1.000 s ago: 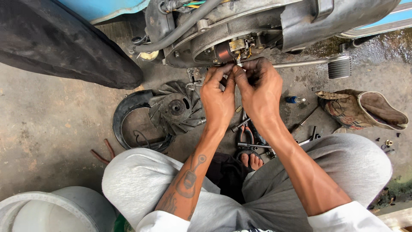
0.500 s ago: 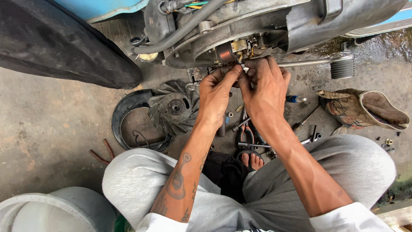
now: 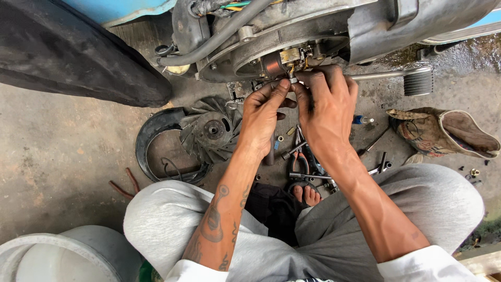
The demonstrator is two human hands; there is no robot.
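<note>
My left hand (image 3: 261, 115) and my right hand (image 3: 326, 107) meet fingertip to fingertip at the open side of a scooter engine (image 3: 292, 36). Between the thumbs and forefingers they pinch a small metal part (image 3: 292, 79) just under the copper coil and brass fittings (image 3: 284, 58) inside the round housing. The part is mostly hidden by my fingers. I squat with grey trousers, knees on both sides of my forearms.
A black tyre (image 3: 68, 52) fills the upper left. A fan wheel (image 3: 211, 133) and black cover (image 3: 151, 141) lie on the concrete. Pliers and spanners (image 3: 305, 162) lie below my hands. Kick pedal (image 3: 417, 81), worn tool pouch (image 3: 443, 133), white bucket (image 3: 62, 256).
Both hands have crept slightly up toward the coil and stay pinched together; the view has shifted a little. Nothing was let go.
</note>
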